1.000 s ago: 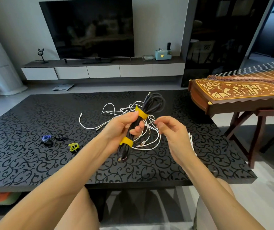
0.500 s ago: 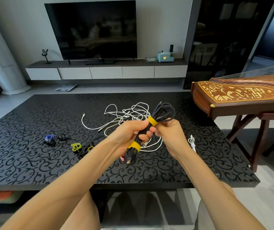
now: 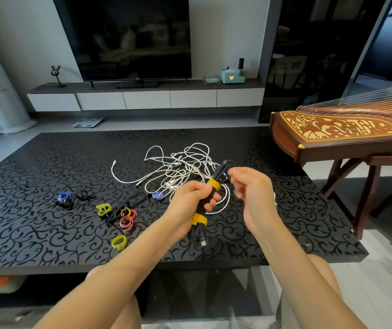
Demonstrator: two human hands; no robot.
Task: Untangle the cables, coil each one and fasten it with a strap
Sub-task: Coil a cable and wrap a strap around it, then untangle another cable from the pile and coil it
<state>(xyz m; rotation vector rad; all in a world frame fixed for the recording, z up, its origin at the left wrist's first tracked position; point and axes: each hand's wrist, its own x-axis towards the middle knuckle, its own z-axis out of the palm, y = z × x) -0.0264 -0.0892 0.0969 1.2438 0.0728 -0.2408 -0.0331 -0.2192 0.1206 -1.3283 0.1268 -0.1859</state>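
Where the hands meet: centre of the frame, above the black patterned table point(image 3: 48, 233).
Left hand point(image 3: 188, 203): clenched round the middle of the black cable bundle point(image 3: 198, 232), between its two yellow straps point(image 3: 214, 184).
Right hand point(image 3: 252, 193): fingers curled at the bundle's upper end; too blurred to tell whether it grips.
White cables point(image 3: 190, 167): tangled on the table, just behind the hands.
Loose straps point(image 3: 126, 222): left of centre, on the table.

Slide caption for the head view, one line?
Left hand grips a coiled black cable bound by two yellow straps above the table; white cables lie tangled behind.
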